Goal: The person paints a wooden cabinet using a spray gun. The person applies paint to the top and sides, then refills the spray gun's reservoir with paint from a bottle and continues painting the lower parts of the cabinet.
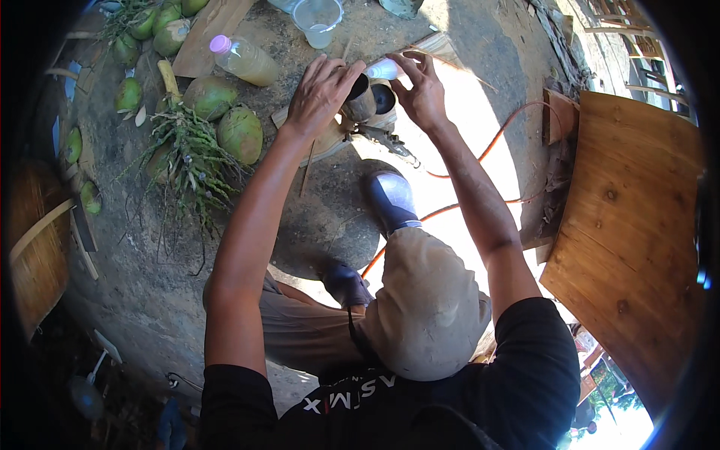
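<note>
My left hand is closed at the side of a brown cylindrical cup, which tilts so that its dark mouth shows. Some of those fingers are hidden from above. Right beside it, a second round container with a dark inside stands upright. Between finger and thumb, my right hand grips a small whitish bottle lying sideways over the cups. A dark metal fitting sits just on the near side of the cups, by a wooden board.
Green coconuts and a cut flower stalk lie at the left. A pink-capped bottle and a clear plastic tub are beyond my left hand. An orange cord crosses the ground at right, near a curved wooden panel.
</note>
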`<state>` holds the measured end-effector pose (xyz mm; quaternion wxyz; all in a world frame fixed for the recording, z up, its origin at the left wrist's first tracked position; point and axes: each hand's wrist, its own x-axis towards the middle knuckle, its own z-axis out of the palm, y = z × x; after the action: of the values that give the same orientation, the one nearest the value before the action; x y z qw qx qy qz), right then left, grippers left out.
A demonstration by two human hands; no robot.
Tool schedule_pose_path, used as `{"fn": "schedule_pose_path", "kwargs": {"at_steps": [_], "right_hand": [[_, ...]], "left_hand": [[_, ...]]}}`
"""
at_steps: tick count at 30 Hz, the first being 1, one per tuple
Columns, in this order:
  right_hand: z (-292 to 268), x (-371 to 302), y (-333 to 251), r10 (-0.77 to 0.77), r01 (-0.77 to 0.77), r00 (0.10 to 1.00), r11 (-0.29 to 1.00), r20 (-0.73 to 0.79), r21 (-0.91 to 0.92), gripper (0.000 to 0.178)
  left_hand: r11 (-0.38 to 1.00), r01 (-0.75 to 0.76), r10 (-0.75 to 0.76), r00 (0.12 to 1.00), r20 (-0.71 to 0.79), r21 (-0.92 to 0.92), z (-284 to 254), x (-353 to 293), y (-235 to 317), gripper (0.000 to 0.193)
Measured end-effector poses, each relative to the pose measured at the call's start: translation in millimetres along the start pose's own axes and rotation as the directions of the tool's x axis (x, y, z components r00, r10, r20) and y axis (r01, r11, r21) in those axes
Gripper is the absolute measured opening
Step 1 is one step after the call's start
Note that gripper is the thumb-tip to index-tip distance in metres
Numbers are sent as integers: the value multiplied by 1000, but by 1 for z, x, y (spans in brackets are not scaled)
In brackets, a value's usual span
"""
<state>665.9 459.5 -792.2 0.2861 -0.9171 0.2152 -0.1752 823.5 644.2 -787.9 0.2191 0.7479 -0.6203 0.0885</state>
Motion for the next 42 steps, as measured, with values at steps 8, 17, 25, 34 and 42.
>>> {"fn": "schedule_pose_path", "kwargs": {"at_steps": [8,17,25,34,42], "right_hand": [[0,2,2,9,-10,998,1000,57,13,54],[-8,8,5,0,1,994,1000,113,-4,55],[-15,15,15,87,-90,986,996,144,10,53],[9,7,80,237,-256,966,933,103,252,56],[50,7,148,465,-471,879,813,107,341,54]], "left_hand": [[980,144,-137,989,54,-137,-14,9,-2,53],[877,306,-302,951,70,-369,-18,39,11,52],[925,244,-265,964,-33,-290,-2,57,25,50],[757,366,-471,880,-63,-541,-1,47,46,82],[321,733,-876,470,106,-599,75,-43,74,96]]}}
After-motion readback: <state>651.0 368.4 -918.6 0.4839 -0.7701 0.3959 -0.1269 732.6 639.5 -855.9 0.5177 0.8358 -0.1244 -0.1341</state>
